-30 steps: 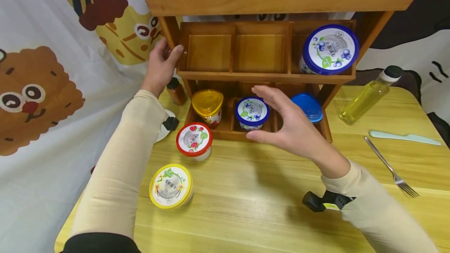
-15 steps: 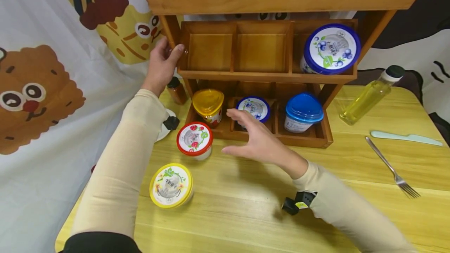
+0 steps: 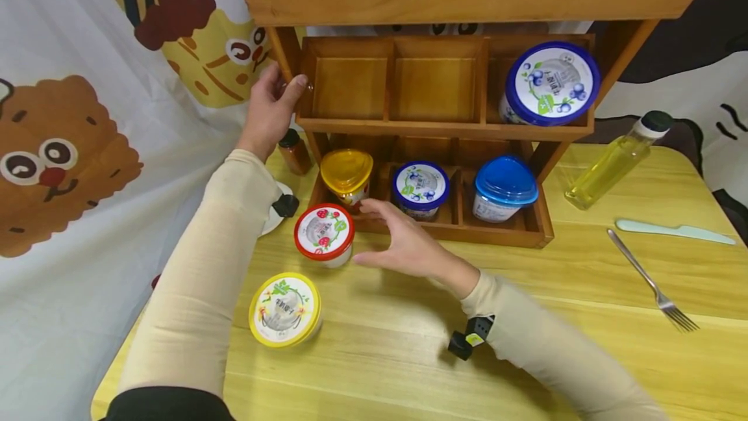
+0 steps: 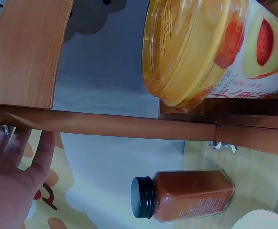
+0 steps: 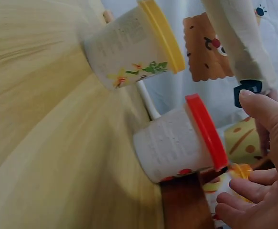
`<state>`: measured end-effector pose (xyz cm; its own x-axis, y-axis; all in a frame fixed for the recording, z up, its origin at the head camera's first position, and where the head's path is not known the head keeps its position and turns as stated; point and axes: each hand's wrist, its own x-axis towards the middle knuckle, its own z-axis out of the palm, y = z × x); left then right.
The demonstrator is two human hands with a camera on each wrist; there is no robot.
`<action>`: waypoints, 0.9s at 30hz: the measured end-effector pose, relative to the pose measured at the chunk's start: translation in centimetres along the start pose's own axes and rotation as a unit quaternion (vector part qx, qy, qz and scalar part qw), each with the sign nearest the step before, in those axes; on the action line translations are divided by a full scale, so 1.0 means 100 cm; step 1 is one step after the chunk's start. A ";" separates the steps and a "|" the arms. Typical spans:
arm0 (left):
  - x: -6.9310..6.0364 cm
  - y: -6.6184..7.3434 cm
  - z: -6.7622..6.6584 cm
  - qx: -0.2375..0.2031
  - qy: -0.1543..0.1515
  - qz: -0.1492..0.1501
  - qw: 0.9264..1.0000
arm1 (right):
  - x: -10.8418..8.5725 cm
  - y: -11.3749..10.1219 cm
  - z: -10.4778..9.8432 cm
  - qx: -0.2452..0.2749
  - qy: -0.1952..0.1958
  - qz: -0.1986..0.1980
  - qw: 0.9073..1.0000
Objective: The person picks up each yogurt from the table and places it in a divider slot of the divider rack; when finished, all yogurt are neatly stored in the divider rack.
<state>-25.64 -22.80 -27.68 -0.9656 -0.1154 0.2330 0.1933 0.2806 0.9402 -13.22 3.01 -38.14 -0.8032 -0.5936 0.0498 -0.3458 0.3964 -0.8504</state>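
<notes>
My left hand (image 3: 270, 109) grips the left upright of the wooden shelf (image 3: 444, 128), beside its middle tier. Thumb and fingers spread apart, my right hand (image 3: 409, 242) is just right of the red-lidded tub (image 3: 323, 234) on the table and holds nothing. In the right wrist view the red-lidded tub (image 5: 177, 143) stands upright, with a gap to the hand (image 5: 268, 176). Nearer the table's front is a yellow-lidded tub (image 3: 284, 310). The lowest tier holds a yellow-capped cup (image 3: 346, 174), a small blueberry tub (image 3: 421, 184) and a blue-lidded cup (image 3: 505, 187).
A large blueberry tub (image 3: 552, 83) sits in the middle tier's right compartment. An oil bottle (image 3: 613, 164), a pale green knife (image 3: 674, 229) and a fork (image 3: 651, 281) are on the right. A brown-red bottle (image 3: 295, 153) and part of a white dish (image 3: 270, 219) lie left of the shelf.
My right hand has moved left and slightly down, from in front of the right side of the lowest tier to beside the red-lidded tub. The left hand has stayed on the upright.
</notes>
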 end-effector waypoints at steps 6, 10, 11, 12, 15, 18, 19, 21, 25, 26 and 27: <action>-0.005 0.007 0.001 -0.003 -0.003 0.002 1.000 | 0.006 0.003 0.013 -0.006 -0.004 0.007 1.000; -0.010 0.015 0.002 -0.004 -0.007 0.005 1.000 | 0.010 0.003 0.022 -0.006 0.001 0.006 1.000; -0.011 0.016 0.002 -0.004 -0.007 0.004 1.000 | 0.011 0.003 0.024 -0.005 0.000 0.007 1.000; -0.012 0.017 0.002 -0.004 -0.007 0.002 1.000 | 0.011 0.002 0.026 -0.006 -0.001 0.010 1.000; -0.012 0.016 0.002 -0.005 -0.007 0.001 1.000 | 0.013 0.000 0.031 -0.009 -0.002 0.021 1.000; -0.009 0.014 0.002 -0.008 -0.006 0.000 1.000 | 0.014 -0.001 0.036 -0.008 0.001 0.024 1.000; -0.009 0.012 0.001 -0.007 -0.005 0.000 1.000 | 0.015 -0.001 0.037 -0.007 0.001 0.022 1.000; -0.007 0.010 0.001 -0.006 -0.004 0.000 1.000 | 0.016 -0.002 0.040 -0.006 0.001 0.020 1.000; -0.005 0.008 0.000 -0.005 -0.004 -0.001 1.000 | 0.020 -0.002 0.045 -0.015 -0.006 0.021 1.000; -0.006 0.008 0.001 -0.008 -0.004 -0.001 1.000 | 0.021 -0.003 0.046 -0.016 -0.008 0.023 1.000; -0.006 0.009 0.001 -0.009 -0.005 -0.001 1.000 | 0.022 -0.003 0.047 -0.016 -0.011 0.024 1.000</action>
<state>-24.86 -22.40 -26.98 -0.9678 -0.1062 0.2281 0.1940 0.2622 0.9453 -12.56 -1.71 -40.23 -0.8085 -0.5885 -0.0029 -0.3226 0.4474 -0.8341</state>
